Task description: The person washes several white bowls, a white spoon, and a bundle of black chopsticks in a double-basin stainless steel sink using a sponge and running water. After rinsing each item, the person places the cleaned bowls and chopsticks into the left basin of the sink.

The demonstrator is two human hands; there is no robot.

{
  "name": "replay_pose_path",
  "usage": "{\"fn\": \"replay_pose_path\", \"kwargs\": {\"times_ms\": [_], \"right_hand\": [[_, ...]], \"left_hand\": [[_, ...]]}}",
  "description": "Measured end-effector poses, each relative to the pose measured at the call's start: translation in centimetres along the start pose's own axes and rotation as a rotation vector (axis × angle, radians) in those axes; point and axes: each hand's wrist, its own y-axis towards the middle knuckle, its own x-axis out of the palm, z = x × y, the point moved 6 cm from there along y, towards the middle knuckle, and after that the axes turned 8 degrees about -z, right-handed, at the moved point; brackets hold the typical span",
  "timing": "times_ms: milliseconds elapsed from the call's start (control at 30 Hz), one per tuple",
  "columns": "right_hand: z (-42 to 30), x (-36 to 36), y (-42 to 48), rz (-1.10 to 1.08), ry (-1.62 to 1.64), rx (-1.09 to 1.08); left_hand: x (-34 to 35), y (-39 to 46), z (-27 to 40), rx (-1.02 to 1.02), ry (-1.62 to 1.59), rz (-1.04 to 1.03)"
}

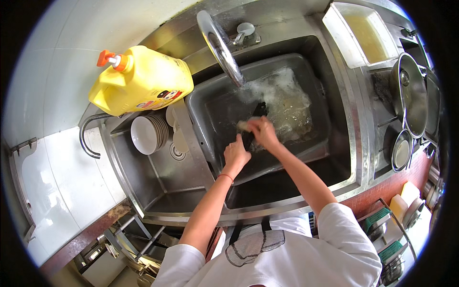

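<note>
My left hand (237,155) grips the near end of a long black object (260,109), too dark to tell its exact kind. It slants over a grey plastic basin (215,152). In my right hand (264,133) is a small pale scrubber or sponge (244,125), pressed against or just over the black object. That hand is blurred. Murky water with white foam (287,82) lies in the basin's right part, close beyond my right hand. The basin sits inside the right bowl of a stainless steel sink (353,168).
A chrome faucet (220,50) arches over the basin. Left stand a yellow pump bottle (154,79) and stacked white bowls (143,134) in the other sink bowl (179,179). Rightward are a white tub of yellowish liquid (373,36), a frying pan (416,104) and a small strainer or pan (401,152).
</note>
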Motion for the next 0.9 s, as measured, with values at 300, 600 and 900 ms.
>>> {"fn": "replay_pose_path", "kwargs": {"times_ms": [300,600,900], "right_hand": [[11.7,-10.8,5.2,0.29,-0.83,0.171],[4.3,-4.0,-1.9,0.024,-0.032,0.183],[9.4,-2.7,-1.4,-0.077,-0.552,0.2]], "left_hand": [[2.1,-0.5,-0.7,0.121,0.584,0.321],[5.3,-1.1,1.3,0.168,1.145,0.471],[4.7,-0.7,2.5,0.217,0.979,0.535]]}}
